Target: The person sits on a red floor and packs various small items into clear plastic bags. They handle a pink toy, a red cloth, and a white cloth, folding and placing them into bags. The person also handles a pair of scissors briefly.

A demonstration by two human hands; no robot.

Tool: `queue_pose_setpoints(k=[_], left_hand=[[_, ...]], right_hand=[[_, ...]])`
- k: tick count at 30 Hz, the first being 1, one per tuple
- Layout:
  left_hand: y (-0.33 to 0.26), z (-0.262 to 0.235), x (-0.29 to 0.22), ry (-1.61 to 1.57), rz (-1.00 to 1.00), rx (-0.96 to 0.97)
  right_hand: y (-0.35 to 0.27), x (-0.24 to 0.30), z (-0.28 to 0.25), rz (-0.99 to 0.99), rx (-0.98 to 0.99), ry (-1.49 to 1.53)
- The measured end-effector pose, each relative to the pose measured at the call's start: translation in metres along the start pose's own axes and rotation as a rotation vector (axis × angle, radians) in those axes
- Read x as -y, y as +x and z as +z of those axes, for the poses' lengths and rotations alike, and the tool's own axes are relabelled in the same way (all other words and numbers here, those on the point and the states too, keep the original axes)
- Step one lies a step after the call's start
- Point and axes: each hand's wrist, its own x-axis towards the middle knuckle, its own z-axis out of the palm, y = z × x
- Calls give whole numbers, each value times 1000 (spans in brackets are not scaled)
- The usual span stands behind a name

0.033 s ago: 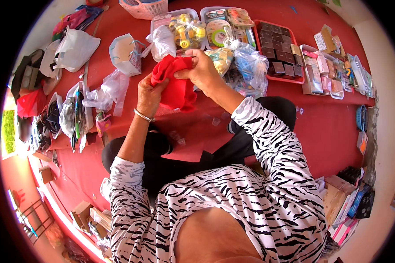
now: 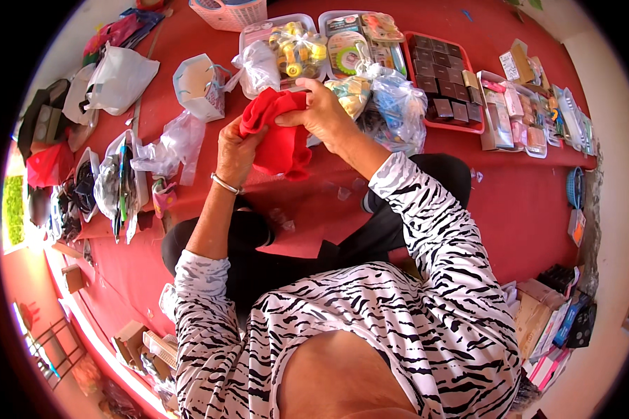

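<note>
I sit cross-legged on a red mat [image 2: 524, 209] and hold a crumpled red cloth [image 2: 284, 146] up in front of me with both hands. My left hand [image 2: 236, 150], with a silver bangle [image 2: 225, 184] on its wrist, grips the cloth's left side from below. From above, my right hand [image 2: 323, 112] pinches its top edge. Both sleeves are striped black and white. Part of the cloth is bunched inside my fingers and hidden.
Beyond the cloth lie clear bags of small goods [image 2: 397, 105], a tray of yellow items [image 2: 293, 45] and a red tray of dark boxes [image 2: 446, 84]. A pink basket [image 2: 229, 10] stands at the top. White bags [image 2: 119, 77] lie left, cardboard boxes [image 2: 538, 311] right.
</note>
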Motion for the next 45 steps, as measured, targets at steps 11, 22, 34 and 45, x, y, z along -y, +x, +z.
queue_pose_setpoints(k=[11, 22, 34, 45], left_hand=[[-5, -3, -2, -384, -472, 217], [-7, -29, 12, -766, -515, 143], [-5, -31, -17, -733, -463, 161], [3, -38, 7, 85, -75, 39]], right_hand=[[7, 10, -9, 44, -44, -9], [-19, 22, 20, -886, 260, -978], [-23, 22, 19, -1048, 303, -1242], [-2, 40, -21, -320, 179, -783]])
